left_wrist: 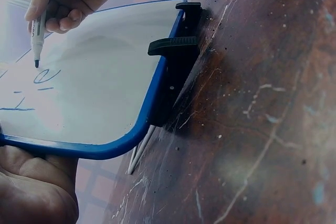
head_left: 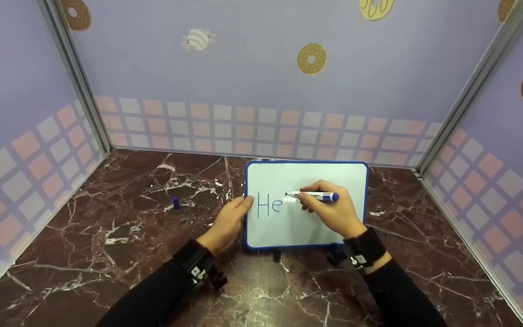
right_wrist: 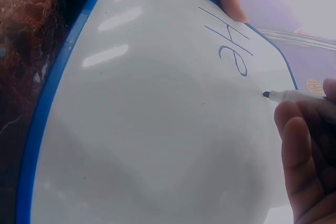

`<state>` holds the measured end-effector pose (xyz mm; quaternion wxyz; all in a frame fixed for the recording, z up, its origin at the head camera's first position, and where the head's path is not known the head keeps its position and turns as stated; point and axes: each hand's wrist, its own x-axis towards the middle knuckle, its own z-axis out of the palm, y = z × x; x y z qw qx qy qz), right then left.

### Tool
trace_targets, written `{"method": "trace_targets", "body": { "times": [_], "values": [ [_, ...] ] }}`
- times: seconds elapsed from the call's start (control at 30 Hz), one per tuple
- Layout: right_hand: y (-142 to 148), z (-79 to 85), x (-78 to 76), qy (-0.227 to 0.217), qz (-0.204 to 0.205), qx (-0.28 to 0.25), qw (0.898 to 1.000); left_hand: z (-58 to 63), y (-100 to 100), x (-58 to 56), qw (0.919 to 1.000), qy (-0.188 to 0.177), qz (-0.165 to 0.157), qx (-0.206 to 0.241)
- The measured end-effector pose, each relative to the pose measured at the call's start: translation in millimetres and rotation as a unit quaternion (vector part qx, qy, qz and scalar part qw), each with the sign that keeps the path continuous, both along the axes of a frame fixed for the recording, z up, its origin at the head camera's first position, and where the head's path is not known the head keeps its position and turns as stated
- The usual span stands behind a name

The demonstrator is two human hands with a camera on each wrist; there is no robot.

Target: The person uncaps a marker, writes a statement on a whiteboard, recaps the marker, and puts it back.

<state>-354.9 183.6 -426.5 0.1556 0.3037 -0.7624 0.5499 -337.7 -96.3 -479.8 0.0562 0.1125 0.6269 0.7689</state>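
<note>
While L hand (head_left: pixel 229 222) grips whiteboard (head_left: pixel 304 229) L-side, R hand (head_left: pixel 335 210) pinches marker (head_left: pixel 318 195) nr "e" (head_left: pixel 277 205).

A white board (head_left: pixel 298 231) has a blue rim and blue letters (head_left: pixel 263 206). The marker (head_left: pixel 312 195) is white with a blue end and dark tip; at left, a dark blue cap (head_left: pixel 176 203). The counter (head_left: pixel 84 254) is dark red-brown, marbled white. The far lavender wall (head_left: pixel 252 72) shows pink and grey squares (head_left: pixel 245 113).

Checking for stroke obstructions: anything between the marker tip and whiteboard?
Nothing visible. The right hand holds the marker, tip facing bare whiteboard beside the "He"; the left hand grips the left edge.
</note>
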Motion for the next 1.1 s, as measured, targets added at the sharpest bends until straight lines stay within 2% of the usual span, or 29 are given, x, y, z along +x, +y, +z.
{"method": "trace_targets", "body": {
  "times": [0.57,1.1],
  "values": [
    [2.0,-1.6,-0.9,-0.016,0.01,0.02,1.0,-1.0,1.4,-0.8,0.9999,0.0,-0.005,0.015],
    [3.4,-1.7,-0.1,-0.04,0.036,0.029,0.998,-1.3,1.3,-0.8,1.0,0.005,0.004,-0.001]
  ]
}}
